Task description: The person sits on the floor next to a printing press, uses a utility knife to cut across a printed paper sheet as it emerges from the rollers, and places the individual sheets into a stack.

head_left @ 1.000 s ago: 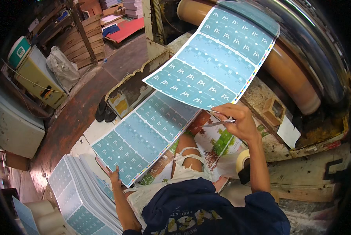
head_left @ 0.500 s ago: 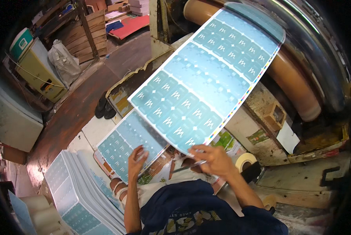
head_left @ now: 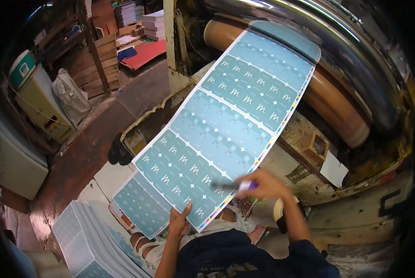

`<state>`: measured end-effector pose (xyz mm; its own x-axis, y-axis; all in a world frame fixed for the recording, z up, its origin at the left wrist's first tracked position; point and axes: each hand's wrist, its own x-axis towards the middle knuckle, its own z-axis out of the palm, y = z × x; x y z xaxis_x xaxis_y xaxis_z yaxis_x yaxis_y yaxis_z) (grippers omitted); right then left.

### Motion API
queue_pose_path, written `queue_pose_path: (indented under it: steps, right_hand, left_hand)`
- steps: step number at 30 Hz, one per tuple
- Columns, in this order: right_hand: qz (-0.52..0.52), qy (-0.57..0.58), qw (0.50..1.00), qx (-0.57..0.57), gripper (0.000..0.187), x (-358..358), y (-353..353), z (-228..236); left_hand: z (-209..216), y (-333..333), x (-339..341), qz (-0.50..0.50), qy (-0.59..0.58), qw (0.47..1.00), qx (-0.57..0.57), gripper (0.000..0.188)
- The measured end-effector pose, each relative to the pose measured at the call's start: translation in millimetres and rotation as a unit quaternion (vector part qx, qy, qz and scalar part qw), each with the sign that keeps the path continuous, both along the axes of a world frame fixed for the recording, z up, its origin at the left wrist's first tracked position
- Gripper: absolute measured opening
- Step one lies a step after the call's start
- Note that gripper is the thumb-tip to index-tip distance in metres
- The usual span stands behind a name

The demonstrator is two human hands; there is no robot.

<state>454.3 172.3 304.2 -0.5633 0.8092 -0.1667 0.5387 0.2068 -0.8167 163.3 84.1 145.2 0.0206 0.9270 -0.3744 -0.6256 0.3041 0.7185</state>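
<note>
A long printed sheet (head_left: 219, 127) in teal and pale blue slopes down toward me from a laminating machine's rollers. My left hand (head_left: 179, 222) pinches its near edge, thumb on top. Above the sheet's near right corner, my right hand (head_left: 265, 185) grips a knife-like tool (head_left: 246, 186) with a purple and white handle. The tool's dark, thin end points left and is blurred by motion; whether it touches the sheet I cannot tell. Beneath the long sheet, another printed sheet (head_left: 142, 204) lies partly covered near my knees.
A tall stack of printed sheets (head_left: 89, 241) stands at my left. A brown roller (head_left: 339, 109) and a shiny metal roller (head_left: 370, 74) fill the upper right. A small wooden box (head_left: 316, 146) sits on the machine's side. Dark sandals (head_left: 119, 152) rest on the floor.
The long sheet has come farther down toward me. My left hand, empty before, now holds its near edge. My right hand has left the sheet's corner and risen slightly with the tool.
</note>
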Motion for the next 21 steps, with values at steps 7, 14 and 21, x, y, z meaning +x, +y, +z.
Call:
queue_pose_path:
  steps: [7,14,21]
  right_hand:
    - [-0.467,0.323,0.801,0.193,0.041,187,157,58]
    - [-0.518,0.273,0.776,0.235,0.037,315,285,96]
    - [-0.515,0.239,0.797,0.207,0.035,337,320,77]
  left_hand:
    - [14,12,14,0.002,0.017,1.000,0.002,0.051]
    - [38,18,29,0.023,0.100,0.994,-0.023,0.050]
    - [15,4,10,0.027,0.109,0.993,-0.037,0.061]
